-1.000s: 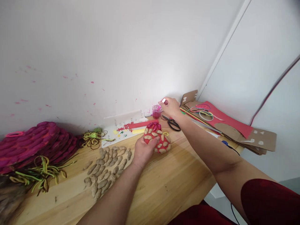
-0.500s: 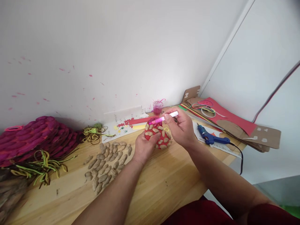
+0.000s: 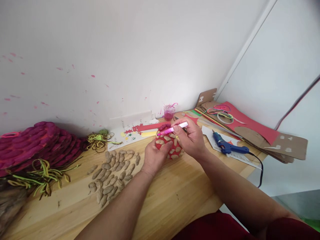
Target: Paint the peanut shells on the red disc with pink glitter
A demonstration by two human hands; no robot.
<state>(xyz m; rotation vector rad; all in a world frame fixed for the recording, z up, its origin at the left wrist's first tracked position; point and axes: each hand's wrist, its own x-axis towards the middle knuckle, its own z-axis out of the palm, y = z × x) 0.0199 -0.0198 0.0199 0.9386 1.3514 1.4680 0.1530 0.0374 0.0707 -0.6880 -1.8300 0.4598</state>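
Now, eyes on the red peanut-studded piece (image 3: 172, 147), sitting in our left hand (image 3: 156, 155) near the middle of the desk (image 3: 180, 196); whether its lower edge touches the wood, we can't tell. Our left fingers clasp it from the near left side, thumb laid across its front. We'd judge it light and fairly stiff, with brittle shells that could crack or pop loose under a hard squeeze, so a gentle hold at the side suits it, well away from the glossy pink shells (image 3: 164, 127) on top, which look wet and slippery. Our right fingers pinch a slim white stick (image 3: 184, 124), pink toward its tip, and that tip lies at the piece's upper left.

What a change! Compared with a second ago, our right hand (image 3: 192, 138) is no longer up at the cup of pink liquid (image 3: 168, 116) but close over the piece, and the blue glue gun (image 3: 231, 147) is clear of our forearm instead of mostly behind it. Against half a second ago, the tip sits a touch nearer the left edge.

Further out, loose peanuts (image 3: 109, 189) lie left of our left hand, the purple stack (image 3: 42, 146) stands beyond them, and cardboard pieces (image 3: 293, 146) lie far right.
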